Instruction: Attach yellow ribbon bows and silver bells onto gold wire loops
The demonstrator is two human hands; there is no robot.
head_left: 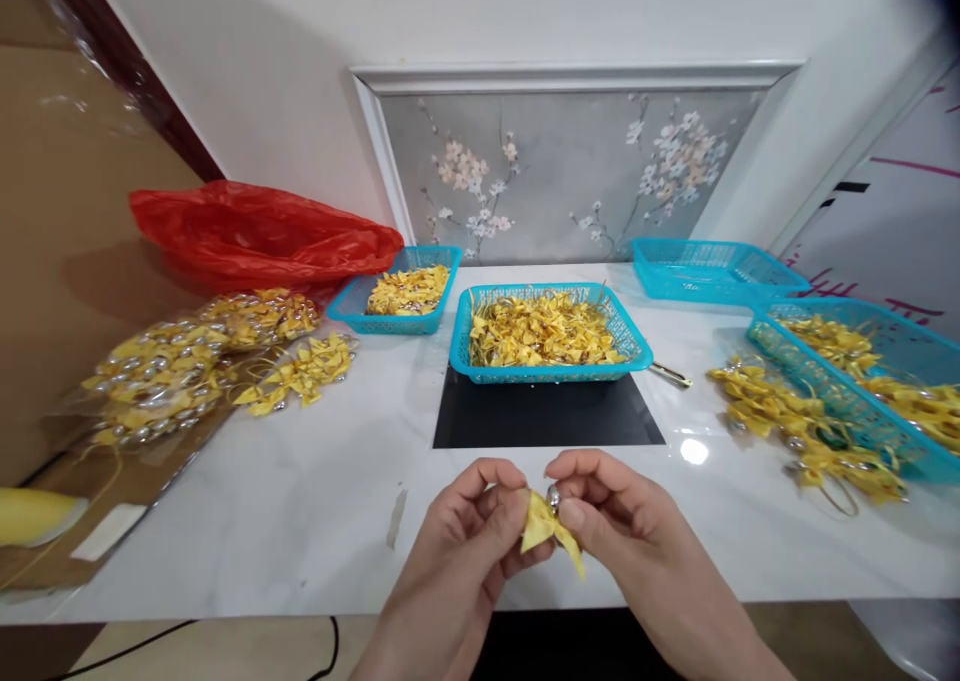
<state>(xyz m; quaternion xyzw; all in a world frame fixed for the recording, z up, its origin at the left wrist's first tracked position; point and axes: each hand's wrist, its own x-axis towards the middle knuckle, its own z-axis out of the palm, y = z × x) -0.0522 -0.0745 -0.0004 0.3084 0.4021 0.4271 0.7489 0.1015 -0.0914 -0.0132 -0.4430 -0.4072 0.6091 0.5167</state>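
Observation:
Close to the table's front edge, both of my hands pinch one small yellow ribbon bow [541,523] with a shiny silver bell or bead [553,498] on it. My left hand [480,531] grips the bow's left side between thumb and fingers. At the bell, the thumb and forefinger of my right hand [622,521] are closed from the right. Fingertips partly cover both pieces. Just beyond my hands stands a blue basket [552,374] filled with similar yellow bows [540,329], at the back edge of a black mat [547,416].
A second blue basket [386,325] with bows stands at back left, beside a red plastic bag [262,231]. Bagged bows [161,381] and loose bows [304,373] lie left. At right are another basket [832,396], a bow pile [802,426], an empty-looking basket [712,271] and a small tool [671,374].

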